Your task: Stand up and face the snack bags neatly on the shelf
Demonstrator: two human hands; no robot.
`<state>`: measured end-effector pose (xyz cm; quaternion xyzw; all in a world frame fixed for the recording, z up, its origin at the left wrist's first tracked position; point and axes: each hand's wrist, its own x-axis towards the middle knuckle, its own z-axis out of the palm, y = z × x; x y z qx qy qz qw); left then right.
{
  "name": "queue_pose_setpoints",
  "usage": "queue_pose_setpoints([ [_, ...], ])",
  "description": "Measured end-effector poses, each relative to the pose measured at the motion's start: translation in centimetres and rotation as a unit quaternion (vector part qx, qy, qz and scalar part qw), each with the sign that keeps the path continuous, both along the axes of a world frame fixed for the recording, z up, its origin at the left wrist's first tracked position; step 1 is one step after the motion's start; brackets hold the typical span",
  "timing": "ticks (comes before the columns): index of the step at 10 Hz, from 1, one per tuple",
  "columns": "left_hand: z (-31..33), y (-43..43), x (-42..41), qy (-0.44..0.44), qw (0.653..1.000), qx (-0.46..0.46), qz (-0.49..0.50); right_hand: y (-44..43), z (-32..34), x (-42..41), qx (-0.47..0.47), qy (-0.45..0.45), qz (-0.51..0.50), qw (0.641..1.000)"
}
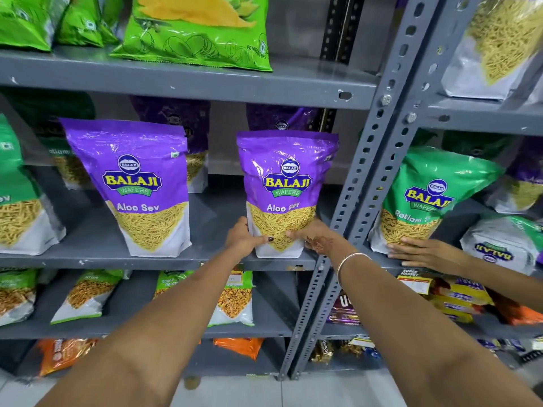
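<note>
A purple Aloo Sev bag (pixel 283 177) stands upright at the front of the grey middle shelf (pixel 147 261), label facing me. My left hand (pixel 242 237) grips its lower left corner and my right hand (pixel 314 235) grips its lower right corner. A second purple Aloo Sev bag (pixel 138 183) stands upright to the left, untouched. More purple bags (pixel 176 118) stand behind in shadow.
Another person's hand (pixel 423 251) rests on a green Ratlami Sev bag (pixel 423 198) in the neighbouring bay, past the slotted grey upright (pixel 361 183). Green bags (pixel 194 27) lie on the shelf above. Chana bags (pixel 235 298) sit below. A bag (pixel 496 251) lies flat at right.
</note>
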<state>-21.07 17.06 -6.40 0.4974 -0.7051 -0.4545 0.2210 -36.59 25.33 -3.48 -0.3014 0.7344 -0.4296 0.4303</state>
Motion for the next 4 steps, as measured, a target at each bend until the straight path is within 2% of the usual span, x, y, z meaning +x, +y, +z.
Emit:
queue_pose_setpoints([
  [2,0.2,-0.4,-0.2,-0.026,0.999,0.020,-0.023,0.2,0.5,0.1,-0.019,-0.010,0.003,1.000],
  [3,1.4,0.3,0.4,-0.018,0.999,-0.002,-0.039,-0.1,1.4,1.4,-0.115,0.041,-0.042,0.992],
  [4,2.3,0.6,1.4,-0.027,0.987,-0.157,0.011,0.1,2.2,2.6,-0.140,0.165,-0.106,0.970],
])
